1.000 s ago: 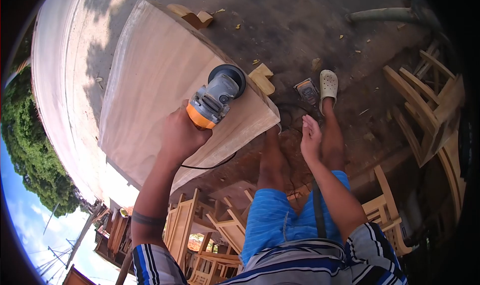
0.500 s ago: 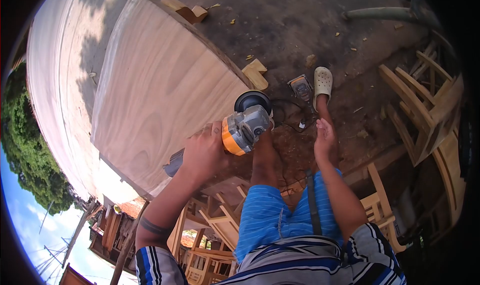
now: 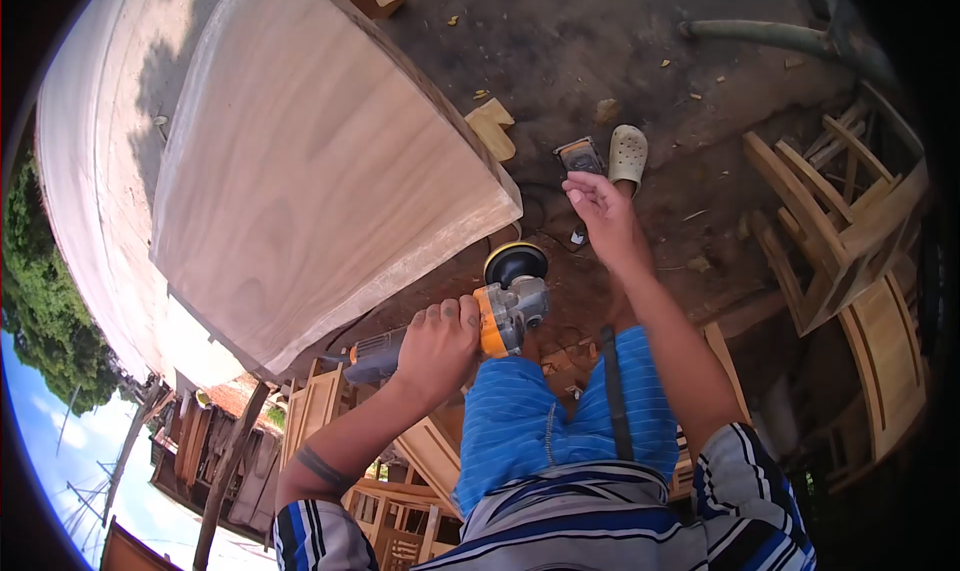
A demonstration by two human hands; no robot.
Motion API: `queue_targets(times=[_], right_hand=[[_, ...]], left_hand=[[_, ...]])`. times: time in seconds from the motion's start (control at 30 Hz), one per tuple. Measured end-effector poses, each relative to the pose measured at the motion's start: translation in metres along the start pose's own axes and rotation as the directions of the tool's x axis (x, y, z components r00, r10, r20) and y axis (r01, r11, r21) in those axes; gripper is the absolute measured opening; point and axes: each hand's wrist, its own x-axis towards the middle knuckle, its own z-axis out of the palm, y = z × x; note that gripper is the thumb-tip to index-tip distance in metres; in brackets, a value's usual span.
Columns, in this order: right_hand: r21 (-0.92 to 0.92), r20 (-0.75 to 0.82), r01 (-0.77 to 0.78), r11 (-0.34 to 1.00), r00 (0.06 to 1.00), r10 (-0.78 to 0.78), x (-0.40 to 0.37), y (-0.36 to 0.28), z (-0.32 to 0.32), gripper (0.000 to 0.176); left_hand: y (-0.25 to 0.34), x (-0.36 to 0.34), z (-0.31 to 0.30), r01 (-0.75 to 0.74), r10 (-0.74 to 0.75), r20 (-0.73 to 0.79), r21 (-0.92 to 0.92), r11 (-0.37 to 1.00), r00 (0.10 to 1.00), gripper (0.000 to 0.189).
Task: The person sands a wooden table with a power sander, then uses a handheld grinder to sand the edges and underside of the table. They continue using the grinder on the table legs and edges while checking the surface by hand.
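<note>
My left hand [image 3: 437, 343] is wrapped round an orange and grey power tool [image 3: 510, 313] with a round black disc [image 3: 515, 263] at its head. The tool hangs beside the near edge of a large pale wooden panel [image 3: 310, 161], apart from it. Over the ground on the right, my right hand [image 3: 603, 211] is raised with its fingers apart and nothing in them. Just beyond its fingertips lies a second orange and grey tool [image 3: 580, 156] on the ground, next to a beige clog [image 3: 628, 156] on a foot.
Wooden chair frames [image 3: 840, 221] stand at the right, and more wooden furniture [image 3: 410, 501] is below left. Wood offcuts [image 3: 490, 129] lie past the panel's corner. A cord runs over the dirt ground. A metal pipe [image 3: 755, 33] lies at the upper right.
My left hand has brought the power tool off the panel, down and slightly right. My right hand has moved up and left toward the tool on the ground. The view has shifted.
</note>
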Motion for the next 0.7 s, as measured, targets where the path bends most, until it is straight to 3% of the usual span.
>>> queue_targets(times=[0.03,0.07,0.2,0.23,0.33,0.43,0.53,0.63,0.7], right_hand=[[-0.025,0.091,0.009,1.0,0.996,-0.007,0.005,-0.003,0.011,0.039],[-0.218,0.22,0.165,0.962,0.968,-0.117,0.009,-0.023,0.034,0.048],[-0.245,0.272,0.203,0.948,0.953,-0.133,0.036,-0.019,0.056,0.056],[-0.206,0.269,0.178,0.962,0.956,-0.119,0.044,-0.016,0.058,0.057],[0.038,0.278,-0.148,0.988,0.952,0.132,0.056,-0.009,0.068,0.054],[0.257,0.324,-0.187,0.948,0.941,0.098,0.052,-0.004,0.069,0.051],[0.372,0.305,-0.283,0.884,0.937,0.172,0.032,0.011,0.067,0.048],[0.455,0.359,-0.467,0.758,0.875,0.324,0.006,0.028,0.059,0.047],[0.48,0.386,-0.482,0.732,0.866,0.317,-0.002,0.035,0.059,0.046]], left_hand=[[0.002,-0.004,0.004,0.041,-0.041,0.001,-0.037,0.998,0.999,0.044],[0.008,-0.011,0.009,0.084,-0.084,0.003,-0.078,0.993,0.996,0.047],[0.014,-0.034,0.013,0.206,-0.209,-0.002,-0.164,0.965,0.978,0.056],[0.014,-0.039,0.013,0.23,-0.238,-0.016,-0.19,0.954,0.971,0.057],[0.013,-0.056,0.016,0.306,-0.327,-0.042,-0.261,0.916,0.944,0.062],[0.011,-0.069,0.02,0.357,-0.399,-0.086,-0.306,0.883,0.913,0.067],[0.008,-0.075,-0.004,0.367,-0.427,-0.134,-0.327,0.871,0.894,0.071],[-0.001,-0.068,-0.031,0.415,-0.494,-0.167,-0.358,0.837,0.853,0.068],[-0.007,-0.052,-0.061,0.423,-0.499,-0.163,-0.348,0.836,0.851,0.063]])
